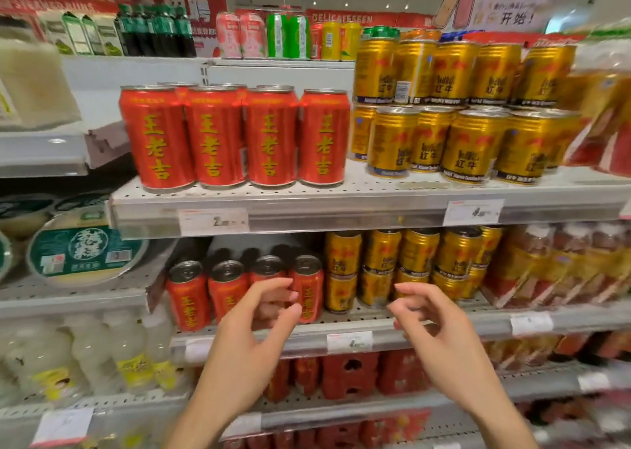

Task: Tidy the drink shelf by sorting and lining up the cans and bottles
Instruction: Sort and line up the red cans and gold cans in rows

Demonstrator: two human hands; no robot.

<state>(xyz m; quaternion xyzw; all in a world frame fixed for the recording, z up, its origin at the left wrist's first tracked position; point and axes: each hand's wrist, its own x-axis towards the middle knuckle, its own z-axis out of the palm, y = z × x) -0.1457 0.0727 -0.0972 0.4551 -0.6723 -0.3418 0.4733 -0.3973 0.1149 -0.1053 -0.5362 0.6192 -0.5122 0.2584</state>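
i hold my left hand (263,315) and right hand (426,319) apart, both empty, fingers loosely curled; next i'd grip the red cans (246,291) just beyond my left hand.

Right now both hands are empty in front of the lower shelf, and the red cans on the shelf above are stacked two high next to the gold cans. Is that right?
Not quite. In the head view the red cans on the upper shelf stand in a single layer; it is the gold cans beside them that are stacked two high. The left hand and right hand are indeed empty, in front of the lower shelf.

Perforated shelf (358,189) carries red cans (235,138) beside stacked gold cans (457,114).
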